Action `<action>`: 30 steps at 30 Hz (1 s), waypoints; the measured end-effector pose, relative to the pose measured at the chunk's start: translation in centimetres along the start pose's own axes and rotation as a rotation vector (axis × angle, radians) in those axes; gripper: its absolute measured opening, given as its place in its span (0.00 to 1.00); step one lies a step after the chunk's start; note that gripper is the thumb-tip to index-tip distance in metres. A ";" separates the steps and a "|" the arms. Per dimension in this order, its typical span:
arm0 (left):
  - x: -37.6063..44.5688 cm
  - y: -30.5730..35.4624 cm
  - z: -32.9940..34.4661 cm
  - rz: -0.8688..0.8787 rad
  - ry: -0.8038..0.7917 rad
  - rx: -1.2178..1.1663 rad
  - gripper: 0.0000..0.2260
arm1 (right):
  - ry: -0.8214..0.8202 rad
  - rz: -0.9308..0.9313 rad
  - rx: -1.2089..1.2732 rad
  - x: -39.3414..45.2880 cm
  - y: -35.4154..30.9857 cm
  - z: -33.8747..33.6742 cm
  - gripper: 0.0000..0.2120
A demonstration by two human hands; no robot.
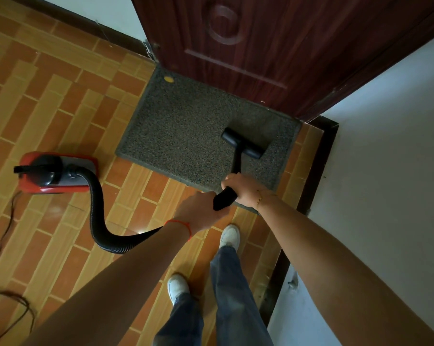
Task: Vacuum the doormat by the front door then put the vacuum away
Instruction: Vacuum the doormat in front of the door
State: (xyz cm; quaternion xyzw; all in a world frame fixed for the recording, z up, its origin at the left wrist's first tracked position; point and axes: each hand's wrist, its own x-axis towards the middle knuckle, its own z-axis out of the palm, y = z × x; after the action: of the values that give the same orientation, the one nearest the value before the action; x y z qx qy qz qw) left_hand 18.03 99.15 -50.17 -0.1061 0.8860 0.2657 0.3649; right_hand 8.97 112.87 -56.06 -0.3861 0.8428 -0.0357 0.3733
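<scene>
Both hands on the black wand point(236, 164): right hand point(243, 189) wrapped around it higher up, left hand point(198, 212) gripping its lower end by the hose point(96, 208). Nozzle point(243, 143) sits flat on the grey doormat point(186, 131), right side, near the door point(273, 46). Red vacuum point(54, 172) on the tiles, left of the mat.

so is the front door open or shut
Shut: the dark red wooden door sits flush in its frame, its bottom edge along the grey speckled doormat, no gap showing.
</scene>
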 end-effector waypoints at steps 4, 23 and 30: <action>-3.2 -3.2 1.5 -0.008 -0.024 0.007 0.16 | 0.001 0.018 0.053 -0.9 -4.1 2.8 0.04; -14.0 -13.6 6.1 0.013 -0.093 0.105 0.16 | 0.015 0.070 0.114 -3.4 -17.9 11.7 0.06; -13.8 -12.6 6.7 0.041 -0.114 0.110 0.16 | 0.013 0.082 0.097 -3.9 -16.8 12.6 0.06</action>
State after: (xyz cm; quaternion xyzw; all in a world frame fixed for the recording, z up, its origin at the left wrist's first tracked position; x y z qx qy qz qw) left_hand 36.63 92.18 -49.41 -0.0524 0.8790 0.2297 0.4146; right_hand 29.42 106.66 -56.93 -0.3323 0.8577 -0.0634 0.3871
